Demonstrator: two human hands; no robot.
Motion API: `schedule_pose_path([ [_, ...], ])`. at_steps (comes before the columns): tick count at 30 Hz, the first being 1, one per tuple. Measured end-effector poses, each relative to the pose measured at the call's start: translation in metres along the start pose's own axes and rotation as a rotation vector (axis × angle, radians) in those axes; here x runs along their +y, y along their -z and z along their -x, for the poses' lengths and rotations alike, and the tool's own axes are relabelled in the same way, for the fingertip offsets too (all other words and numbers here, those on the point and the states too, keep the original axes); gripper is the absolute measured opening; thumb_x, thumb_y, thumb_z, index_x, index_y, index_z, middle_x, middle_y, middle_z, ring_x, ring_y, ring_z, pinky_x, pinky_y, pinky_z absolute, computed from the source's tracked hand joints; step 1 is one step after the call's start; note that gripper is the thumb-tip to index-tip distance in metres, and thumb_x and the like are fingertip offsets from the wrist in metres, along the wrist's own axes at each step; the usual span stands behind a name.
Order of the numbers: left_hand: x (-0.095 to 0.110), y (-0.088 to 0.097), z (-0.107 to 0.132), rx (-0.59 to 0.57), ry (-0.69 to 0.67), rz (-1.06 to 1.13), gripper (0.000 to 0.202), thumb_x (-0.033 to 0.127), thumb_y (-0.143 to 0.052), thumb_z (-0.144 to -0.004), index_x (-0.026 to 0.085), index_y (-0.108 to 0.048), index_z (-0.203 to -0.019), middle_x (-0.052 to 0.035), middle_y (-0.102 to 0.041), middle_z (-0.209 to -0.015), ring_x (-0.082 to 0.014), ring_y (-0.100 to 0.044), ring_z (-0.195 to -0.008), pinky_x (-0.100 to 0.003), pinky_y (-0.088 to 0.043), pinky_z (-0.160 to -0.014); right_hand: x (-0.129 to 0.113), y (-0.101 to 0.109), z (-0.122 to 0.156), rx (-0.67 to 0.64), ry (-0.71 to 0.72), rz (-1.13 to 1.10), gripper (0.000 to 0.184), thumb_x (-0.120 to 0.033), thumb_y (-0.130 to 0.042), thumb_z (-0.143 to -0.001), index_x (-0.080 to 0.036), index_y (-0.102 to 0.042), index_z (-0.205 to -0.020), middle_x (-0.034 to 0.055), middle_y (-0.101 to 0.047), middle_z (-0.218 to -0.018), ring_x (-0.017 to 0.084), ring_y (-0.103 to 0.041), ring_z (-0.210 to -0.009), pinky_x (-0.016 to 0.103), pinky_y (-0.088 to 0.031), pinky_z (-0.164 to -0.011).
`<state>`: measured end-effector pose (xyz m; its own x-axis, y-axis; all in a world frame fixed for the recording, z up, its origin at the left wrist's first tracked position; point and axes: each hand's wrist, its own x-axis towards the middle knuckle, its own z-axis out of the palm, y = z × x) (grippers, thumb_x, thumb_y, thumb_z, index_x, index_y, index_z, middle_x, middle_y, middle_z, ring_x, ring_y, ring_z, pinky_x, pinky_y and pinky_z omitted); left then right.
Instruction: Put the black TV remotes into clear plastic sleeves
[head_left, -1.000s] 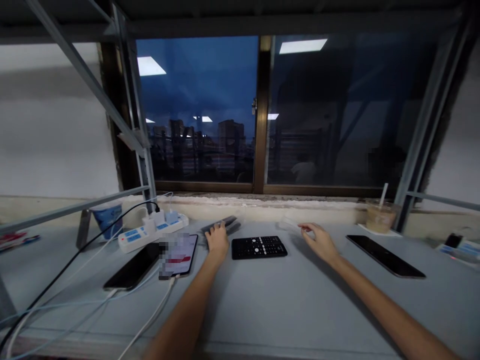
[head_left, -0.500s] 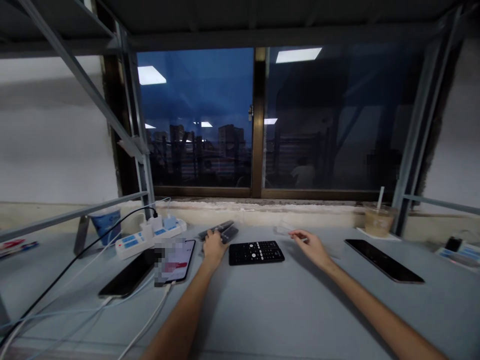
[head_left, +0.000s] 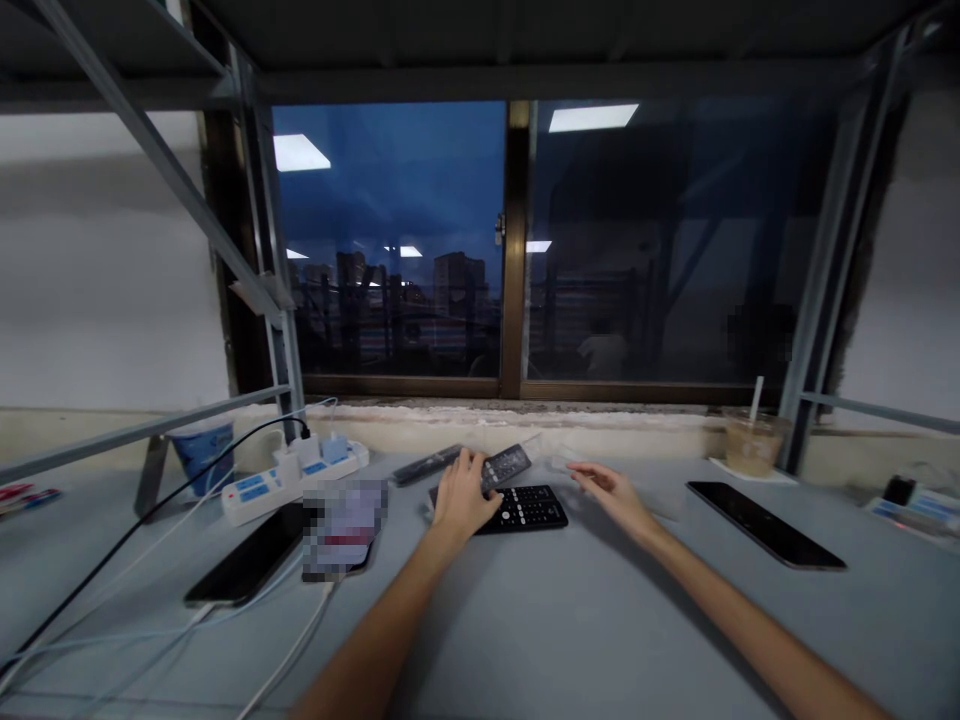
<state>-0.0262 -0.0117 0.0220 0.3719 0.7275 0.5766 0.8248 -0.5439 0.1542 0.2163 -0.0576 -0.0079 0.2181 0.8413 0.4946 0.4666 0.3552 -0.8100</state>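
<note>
My left hand (head_left: 459,497) is closed on a dark remote control (head_left: 506,464) and holds it just above the left part of a black calculator (head_left: 525,508) lying on the grey table. A second dark remote (head_left: 426,466) lies on the table behind and to the left of that hand. My right hand (head_left: 609,490) hovers to the right of the calculator, fingers loosely curled and a little apart, with nothing in them, close to a small clear plastic piece (head_left: 564,461).
Two phones (head_left: 244,565) (head_left: 341,525) lie at the left on white cables, in front of a white power strip (head_left: 289,476) and a blue cup (head_left: 195,448). Another phone (head_left: 763,523) lies at the right, and a drink cup with straw (head_left: 750,440) stands behind it. A window sill runs along the back.
My left hand lifted one remote from the pair and carried it right, over the calculator. My right hand drifted slightly left. The camera tilted a little upward.
</note>
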Motion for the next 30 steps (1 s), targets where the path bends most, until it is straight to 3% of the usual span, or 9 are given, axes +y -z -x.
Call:
schedule_pose_path([
  [7,0.017,-0.004,0.007,-0.048,-0.148,0.018,0.04,0.021,-0.053,-0.066,0.021,-0.047,-0.105,-0.0038,-0.057,-0.102,-0.022,-0.048,-0.1,-0.034,-0.034,-0.088,-0.018,-0.006,0.005,0.007,-0.073,-0.098,0.04,-0.052,-0.054,-0.071,-0.019,-0.063,-0.092,0.0068,-0.064,-0.088,0.016,-0.057,-0.069,0.029,-0.045,-0.063],
  [11,0.016,-0.005,0.007,-0.041,-0.131,0.028,0.039,0.02,-0.052,-0.067,0.021,-0.046,-0.106,-0.0034,-0.059,-0.101,-0.0224,-0.048,-0.101,-0.034,-0.032,-0.087,-0.012,-0.004,0.001,0.075,-0.11,-0.099,0.042,-0.053,-0.053,-0.068,-0.019,-0.059,-0.091,0.0065,-0.062,-0.09,0.015,-0.057,-0.069,0.027,-0.043,-0.058],
  [16,0.016,-0.003,0.008,-0.036,-0.131,0.037,0.039,0.02,-0.052,-0.066,0.021,-0.047,-0.104,-0.0036,-0.059,-0.1,-0.0223,-0.048,-0.099,-0.034,-0.032,-0.086,-0.014,0.0,0.003,-0.004,-0.153,-0.094,0.035,-0.051,-0.051,-0.069,-0.02,-0.066,-0.076,0.0083,-0.064,-0.095,0.02,-0.058,-0.082,0.028,-0.044,-0.061],
  [19,0.018,-0.002,0.009,-0.038,-0.141,0.054,0.039,0.02,-0.052,-0.065,0.021,-0.047,-0.104,-0.0039,-0.059,-0.101,-0.0226,-0.048,-0.1,-0.034,-0.032,-0.087,-0.017,0.001,0.005,-0.031,-0.171,-0.107,0.034,-0.05,-0.049,-0.07,-0.021,-0.067,-0.077,0.0076,-0.065,-0.097,0.022,-0.057,-0.089,0.028,-0.045,-0.063],
  [23,0.02,-0.002,0.01,-0.044,-0.103,0.059,0.038,0.019,-0.051,-0.066,0.022,-0.048,-0.104,-0.004,-0.059,-0.101,-0.0231,-0.047,-0.101,-0.034,-0.031,-0.089,-0.014,0.001,0.004,0.0,-0.182,-0.118,0.034,-0.051,-0.05,-0.07,-0.022,-0.064,-0.083,0.0059,-0.064,-0.094,0.021,-0.058,-0.084,0.028,-0.046,-0.061],
  [30,0.017,-0.005,0.01,-0.021,-0.107,0.071,0.036,0.019,-0.052,-0.066,0.021,-0.048,-0.102,-0.0033,-0.059,-0.101,-0.0225,-0.048,-0.1,-0.035,-0.031,-0.088,-0.014,0.004,0.002,0.025,-0.156,-0.099,0.034,-0.052,-0.054,-0.069,-0.02,-0.062,-0.075,0.0067,-0.063,-0.083,0.021,-0.058,-0.08,0.028,-0.045,-0.061],
])
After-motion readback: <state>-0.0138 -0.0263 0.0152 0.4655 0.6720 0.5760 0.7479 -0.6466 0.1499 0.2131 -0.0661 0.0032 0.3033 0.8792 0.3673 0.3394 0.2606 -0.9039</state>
